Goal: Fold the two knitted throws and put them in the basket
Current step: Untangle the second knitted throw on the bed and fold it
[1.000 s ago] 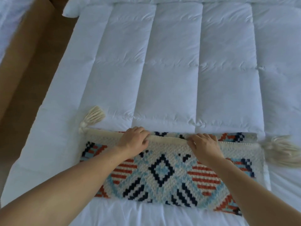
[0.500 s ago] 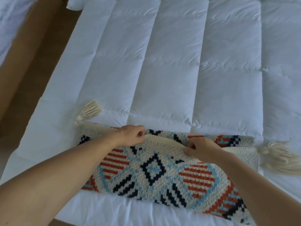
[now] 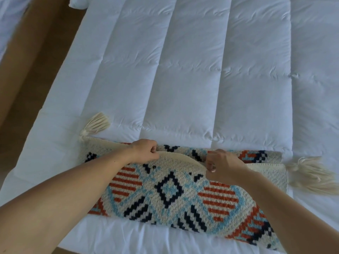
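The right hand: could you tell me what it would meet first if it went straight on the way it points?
Probably the lower layer of the throw just beyond the right hand, then the white duvet; depth unclear.

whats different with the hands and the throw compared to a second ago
The left hand and right hand lay on the far cream edge of the knitted throw. Now both pinch that edge and lift it towards the person, so the top layer arches up and more of the patterned layer beneath shows. The left tassel, right tassel and white duvet stayed put.
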A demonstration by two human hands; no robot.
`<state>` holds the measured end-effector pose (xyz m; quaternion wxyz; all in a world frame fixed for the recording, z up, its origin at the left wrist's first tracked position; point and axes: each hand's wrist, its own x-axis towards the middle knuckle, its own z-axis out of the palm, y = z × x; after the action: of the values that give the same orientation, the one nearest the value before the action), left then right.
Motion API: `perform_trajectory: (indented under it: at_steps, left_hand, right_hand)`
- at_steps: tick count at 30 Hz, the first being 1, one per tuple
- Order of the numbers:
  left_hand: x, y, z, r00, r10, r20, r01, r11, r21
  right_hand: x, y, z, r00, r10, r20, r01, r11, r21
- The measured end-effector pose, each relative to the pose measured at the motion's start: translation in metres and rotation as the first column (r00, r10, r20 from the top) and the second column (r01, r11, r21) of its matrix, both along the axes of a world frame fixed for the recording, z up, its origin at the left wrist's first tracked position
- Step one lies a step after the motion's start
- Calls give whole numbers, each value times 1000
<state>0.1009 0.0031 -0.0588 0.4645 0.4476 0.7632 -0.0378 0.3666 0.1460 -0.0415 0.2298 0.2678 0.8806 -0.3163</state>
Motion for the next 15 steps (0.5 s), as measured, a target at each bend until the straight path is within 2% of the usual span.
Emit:
perform_trajectory:
  at_steps: [1,5,11,15]
  left_hand:
    - [0,0,1,1000,0,2,0,1000,-1]
    - [2,2,2,1000,-8,2,8,1000,-18]
    - [2,4,1,999,-29,22,30,998,-51]
    - [-4,3,-1,993,25,118,-19,998,-56]
  right_hand:
    - [-1,-1,1,1000,0,11,0,1000,0]
    - [2,2,-12,968,-123,217,126,992,0]
    - [4,16,-18,945,-174,276,191,981,-37]
    - [3,18,-11,947,-154,282,240,923,-302]
